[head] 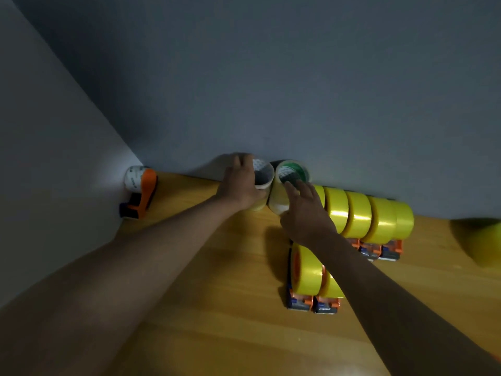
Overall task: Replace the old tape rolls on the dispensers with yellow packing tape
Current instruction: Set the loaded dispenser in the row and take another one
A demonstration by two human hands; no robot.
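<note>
Left hand: my left hand (241, 183) reaches toward 12 o'clock and grips the white-cored tape stack (262, 185) against the wall, fingers curled over its far rim and thumb down its near side.
Right hand: my right hand (305, 213) lies over the near side of the green-cored tape stack (287, 185); the fingers are spread and fairly straight, tips touching the top rim at the core. I cannot tell whether the thumb presses the side.
Old rolls: the two stacks stand upright and touch each other at 12 o'clock on the table, hard by the wall; both look pale and nearly used up.
Yellow row: a row of yellow tape rolls (360, 215) on dispensers runs from just right of my right hand toward 2 o'clock, the rolls touching, with orange and blue dispenser bases showing under the near edge.
Front pair: two more yellow-loaded dispensers (309, 275) sit side by side at 5 o'clock from my right hand, partly under my right forearm.
Corner dispenser: an orange dispenser with a white roll (141, 189) stands at 10 o'clock in the corner, well apart from the rest.
Blurred roll: a loose yellow roll (479, 240) lies at 3 o'clock at the frame edge, out of focus.
Surface: everything rests on a wooden table (217, 308) against a grey wall (271, 90).
</note>
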